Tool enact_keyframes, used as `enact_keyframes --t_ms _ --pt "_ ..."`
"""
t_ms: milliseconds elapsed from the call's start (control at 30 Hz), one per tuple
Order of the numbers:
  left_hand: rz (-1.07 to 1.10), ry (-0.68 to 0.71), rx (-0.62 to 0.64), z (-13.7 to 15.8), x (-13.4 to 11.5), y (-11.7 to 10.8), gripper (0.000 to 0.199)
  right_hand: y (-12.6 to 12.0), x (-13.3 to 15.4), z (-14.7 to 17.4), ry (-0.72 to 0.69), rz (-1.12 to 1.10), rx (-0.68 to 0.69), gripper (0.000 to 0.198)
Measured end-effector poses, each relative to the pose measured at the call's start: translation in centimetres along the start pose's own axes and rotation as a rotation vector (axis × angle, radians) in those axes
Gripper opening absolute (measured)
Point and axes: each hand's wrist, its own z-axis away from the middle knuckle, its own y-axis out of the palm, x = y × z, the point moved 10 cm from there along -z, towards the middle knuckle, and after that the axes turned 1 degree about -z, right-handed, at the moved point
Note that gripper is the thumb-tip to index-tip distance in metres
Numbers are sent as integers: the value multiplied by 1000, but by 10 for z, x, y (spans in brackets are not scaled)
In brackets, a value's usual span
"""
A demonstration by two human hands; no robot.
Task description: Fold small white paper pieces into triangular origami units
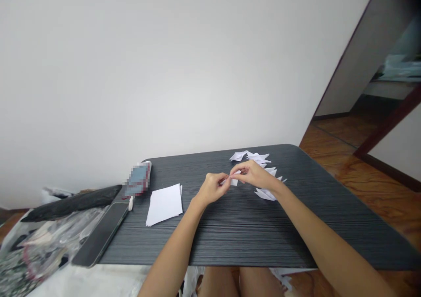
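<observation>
Between my two hands, above the middle of the dark table [217, 231], is a small folded piece of white paper [233, 182]. My left hand [213, 187] pinches it from the left with thumb and forefinger. From the right, my right hand [250, 173] grips the same paper with its fingertips. My fingers cover much of it, so its exact folds cannot be made out. Several folded white paper pieces [265, 194] lie behind and beneath my right hand and forearm. To the left of my left hand rests a stack of white paper sheets [165, 204].
A phone [101, 235] lies at the table's left edge, partly overhanging it. Behind it are a blurred blue packet [138, 178] and a small white object [130, 203]. A white wall [197, 69] borders the table's back. Plastic bags [69, 231] are heaped on the left.
</observation>
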Motion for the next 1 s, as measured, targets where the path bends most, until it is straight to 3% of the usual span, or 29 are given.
enact_keyframes --t_ms 267,400,733,867,1000 --pt "78 4 77 1 2 4 32 7 -7 2 42 -1 90 26" --pt "48 23 103 1 5 6 30 -1 -14 2 68 61 61 26" --pt "-207 -45 -53 1 18 -13 32 -14 -20 1 110 -64 -66 21" --pt "-10 -110 -249 2 30 -36 33 -39 -23 3 140 -248 -245 24" --pt "453 -9 -234 -4 24 -31 30 -22 -24 -1 181 -529 -197 27"
